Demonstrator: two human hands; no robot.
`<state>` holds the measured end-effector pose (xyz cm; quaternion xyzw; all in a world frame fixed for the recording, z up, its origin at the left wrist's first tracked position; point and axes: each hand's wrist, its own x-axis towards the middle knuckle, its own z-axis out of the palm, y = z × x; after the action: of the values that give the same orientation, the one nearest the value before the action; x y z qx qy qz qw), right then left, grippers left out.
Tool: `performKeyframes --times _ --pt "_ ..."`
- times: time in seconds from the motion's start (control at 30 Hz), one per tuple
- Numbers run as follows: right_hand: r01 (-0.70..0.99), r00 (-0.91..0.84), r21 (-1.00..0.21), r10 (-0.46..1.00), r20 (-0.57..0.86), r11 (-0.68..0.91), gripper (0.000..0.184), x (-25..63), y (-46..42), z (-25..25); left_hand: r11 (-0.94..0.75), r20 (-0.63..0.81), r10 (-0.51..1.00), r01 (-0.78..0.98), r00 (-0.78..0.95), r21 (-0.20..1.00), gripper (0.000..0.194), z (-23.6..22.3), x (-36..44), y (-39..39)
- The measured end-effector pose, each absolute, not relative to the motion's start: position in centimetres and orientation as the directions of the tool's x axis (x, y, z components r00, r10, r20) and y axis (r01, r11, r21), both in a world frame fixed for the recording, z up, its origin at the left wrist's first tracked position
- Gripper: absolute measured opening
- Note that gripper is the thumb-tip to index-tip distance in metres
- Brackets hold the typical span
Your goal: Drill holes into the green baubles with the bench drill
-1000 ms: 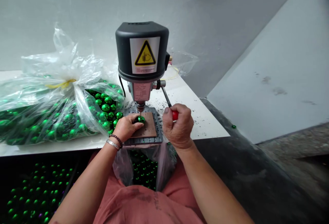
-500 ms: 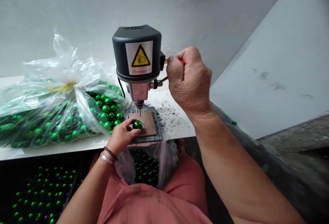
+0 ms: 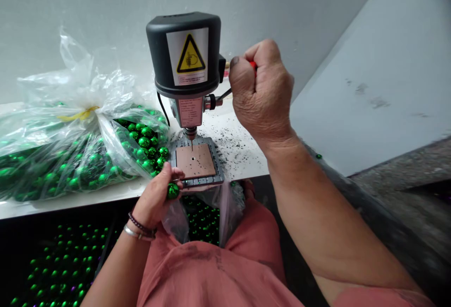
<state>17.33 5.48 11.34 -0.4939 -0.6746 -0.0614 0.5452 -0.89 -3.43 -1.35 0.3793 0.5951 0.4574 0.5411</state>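
Observation:
Over the table's front edge, my left hand (image 3: pixel 158 194) has its fingers curled around a shiny green ball (image 3: pixel 172 190). The thumb's exact hold on it is partly hidden. My right hand (image 3: pixel 262 91) is wrapped in a fist around the red-knobbed lever (image 3: pixel 225 94) of a small black bench drill press (image 3: pixel 183 56). Its thin drill bit (image 3: pixel 192 144) points down, above a brown board (image 3: pixel 197 168) with a small hole. The board lies on the grey drill base (image 3: pixel 219 175).
A tied clear plastic bag (image 3: pixel 105 133) full of green balls lies on the white table (image 3: pixel 243 168) at left. Dark shavings surround the drill base. Below the edge, an open plastic bag (image 3: pixel 225 218) holds more balls; several others fill a dark container at lower left.
My left hand has drawn the green ball off the board, toward me and left, past the table edge. The right hand stays on the lever. The view has shifted slightly.

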Motion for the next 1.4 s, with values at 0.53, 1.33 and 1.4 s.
performKeyframes --times 0.53,1.33,1.4 --pt "0.685 0.017 -0.467 0.629 0.777 0.559 0.018 17.7 8.0 13.8 0.217 -0.226 0.970 -0.105 -0.088 0.971 0.041 -1.2 -0.9 -1.6" --pt "0.597 0.028 -0.529 0.643 0.766 0.604 0.019 17.0 12.1 14.4 0.203 -0.088 0.970 0.560 -0.225 0.803 0.046 -2.5 0.3 4.0" --pt "0.596 0.025 -0.526 0.640 0.768 0.607 0.019 17.0 12.1 14.3 0.177 -0.030 0.973 0.663 -0.227 0.727 0.043 -2.3 0.4 4.0"
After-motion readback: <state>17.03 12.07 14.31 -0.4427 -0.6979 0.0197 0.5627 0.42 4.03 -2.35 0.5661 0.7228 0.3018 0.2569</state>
